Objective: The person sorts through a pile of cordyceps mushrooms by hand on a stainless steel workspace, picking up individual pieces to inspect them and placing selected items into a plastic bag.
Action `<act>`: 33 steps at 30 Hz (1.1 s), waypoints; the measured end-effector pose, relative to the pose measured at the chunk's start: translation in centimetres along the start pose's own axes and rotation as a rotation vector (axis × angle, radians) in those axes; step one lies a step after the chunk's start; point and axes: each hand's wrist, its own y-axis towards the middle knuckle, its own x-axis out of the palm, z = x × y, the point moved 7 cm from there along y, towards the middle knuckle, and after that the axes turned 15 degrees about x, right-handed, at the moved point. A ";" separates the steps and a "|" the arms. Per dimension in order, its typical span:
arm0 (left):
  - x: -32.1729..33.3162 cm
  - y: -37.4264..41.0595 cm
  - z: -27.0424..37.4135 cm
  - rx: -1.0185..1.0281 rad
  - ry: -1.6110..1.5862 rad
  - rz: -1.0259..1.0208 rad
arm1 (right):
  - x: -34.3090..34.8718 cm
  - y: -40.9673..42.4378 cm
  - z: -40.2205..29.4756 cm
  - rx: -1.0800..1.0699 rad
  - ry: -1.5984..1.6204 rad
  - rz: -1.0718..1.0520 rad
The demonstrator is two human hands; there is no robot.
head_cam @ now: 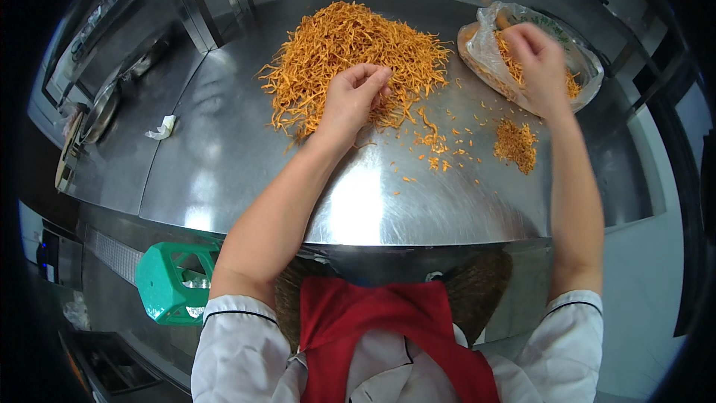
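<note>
A large heap of thin, dried orange strands [358, 33], resembling cordyceps, lies on the steel table [224, 179]. My left hand [358, 89] is over its front edge, thumb and forefinger pinched together; whether a strand is between them is hidden. To the right, my right hand [534, 61] is blurred by motion above a clear plastic bag [587, 75] of orange strands [506, 61]. Its fingers are curled in, and their contents cannot be made out. Short broken bits [439, 145] are scattered between the heap and a small pile of finer crumbs [516, 145].
A crumpled white scrap [162, 127] lies left on the table. Metal pans [103, 109] sit at the far left, near a steel post [187, 5] rising from the table. Below the front edge stands a green plastic stool [168, 285].
</note>
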 end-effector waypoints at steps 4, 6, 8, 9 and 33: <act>0.6 -0.1 0.4 -0.010 0.006 0.008 | -5.2 1.0 -0.1 -0.408 -0.821 0.494; 0.7 0.0 0.3 0.008 0.022 -0.012 | -3.4 0.4 1.4 -0.172 -0.497 0.166; 0.3 -0.2 -0.3 0.013 0.055 -0.021 | 2.3 -3.3 0.6 -0.008 -0.307 -0.115; 0.0 -0.3 -0.4 0.013 0.050 -0.017 | 5.1 -5.4 -0.6 0.008 -0.351 -0.243; 0.7 -0.2 -0.3 -0.055 -0.157 -0.045 | 14.7 -7.8 -0.2 0.560 0.674 -0.903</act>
